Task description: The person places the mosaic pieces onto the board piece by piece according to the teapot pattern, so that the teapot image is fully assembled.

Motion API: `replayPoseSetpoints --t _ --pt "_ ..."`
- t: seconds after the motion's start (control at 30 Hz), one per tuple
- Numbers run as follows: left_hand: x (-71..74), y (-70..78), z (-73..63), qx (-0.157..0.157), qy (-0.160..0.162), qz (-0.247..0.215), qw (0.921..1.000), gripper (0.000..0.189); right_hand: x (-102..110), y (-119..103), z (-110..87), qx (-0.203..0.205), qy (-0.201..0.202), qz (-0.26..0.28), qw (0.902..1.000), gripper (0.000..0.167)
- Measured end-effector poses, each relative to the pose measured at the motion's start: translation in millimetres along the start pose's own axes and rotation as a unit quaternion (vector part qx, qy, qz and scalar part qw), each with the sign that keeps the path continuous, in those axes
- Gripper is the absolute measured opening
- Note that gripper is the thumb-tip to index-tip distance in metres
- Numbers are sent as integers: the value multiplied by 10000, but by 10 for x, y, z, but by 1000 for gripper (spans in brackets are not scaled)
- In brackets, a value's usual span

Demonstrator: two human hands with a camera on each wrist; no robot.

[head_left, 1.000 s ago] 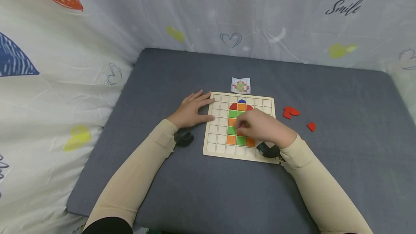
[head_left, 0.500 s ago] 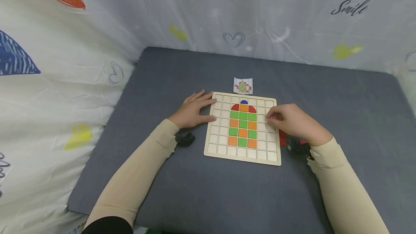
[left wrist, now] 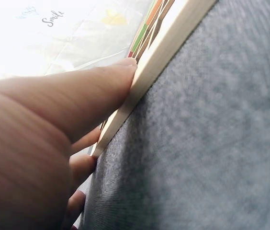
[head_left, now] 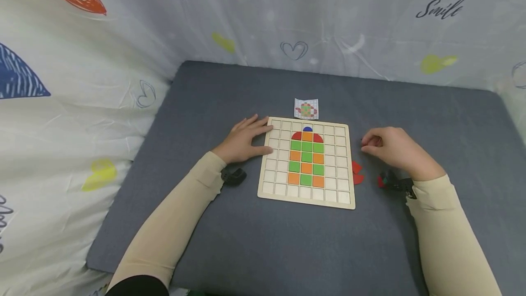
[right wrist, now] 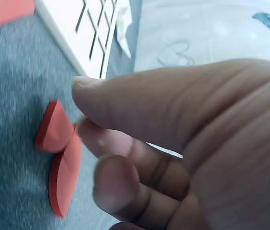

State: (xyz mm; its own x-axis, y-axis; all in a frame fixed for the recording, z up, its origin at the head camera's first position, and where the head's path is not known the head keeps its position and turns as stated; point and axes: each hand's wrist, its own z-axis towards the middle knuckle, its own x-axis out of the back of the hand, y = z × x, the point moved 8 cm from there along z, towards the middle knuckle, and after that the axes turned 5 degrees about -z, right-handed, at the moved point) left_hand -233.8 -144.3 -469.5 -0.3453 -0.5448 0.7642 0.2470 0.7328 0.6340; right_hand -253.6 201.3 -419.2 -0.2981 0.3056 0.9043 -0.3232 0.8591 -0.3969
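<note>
A light wooden grid board (head_left: 339, 186) lies on the grey table. Orange, green, red and blue pieces (head_left: 307, 156) fill its middle columns. My left hand (head_left: 245, 138) rests at the board's left edge with fingers spread; in the left wrist view the thumb (left wrist: 92, 91) touches the wooden rim. Right of the board, my right hand (head_left: 390, 150) hovers over the table with bent fingers. In the right wrist view, its thumb and index fingertip stand apart, nothing visible between them. Two red petal-like pieces (right wrist: 67, 177) lie just beyond these fingertips; the hand hides them in the head view.
Red pieces (head_left: 357, 178) lie against the board's right edge, and another red piece (head_left: 380, 182) shows beside the right wrist camera (head_left: 394, 182). A small printed pattern card (head_left: 306, 109) lies behind the board. A white patterned curtain (head_left: 255, 22) hangs behind the table.
My right hand has left the board's middle and moved right, over the loose red pieces. The whole coloured pattern is now uncovered. My left hand has stayed at the board's edge.
</note>
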Motion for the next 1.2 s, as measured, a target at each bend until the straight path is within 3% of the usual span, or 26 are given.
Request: replayPoseSetpoints --t 0.5,0.73,1.2 --pt "-11 -41 -10 47 10 -43 10000 78 -108 185 68 -440 17 -232 9988 26" --pt "-1 -33 -14 68 -6 -35 10000 78 -112 126 75 -423 103 -260 9987 28" --pt "-1 -16 23 67 -24 39 10000 78 -83 -71 45 -291 274 -69 9992 16"
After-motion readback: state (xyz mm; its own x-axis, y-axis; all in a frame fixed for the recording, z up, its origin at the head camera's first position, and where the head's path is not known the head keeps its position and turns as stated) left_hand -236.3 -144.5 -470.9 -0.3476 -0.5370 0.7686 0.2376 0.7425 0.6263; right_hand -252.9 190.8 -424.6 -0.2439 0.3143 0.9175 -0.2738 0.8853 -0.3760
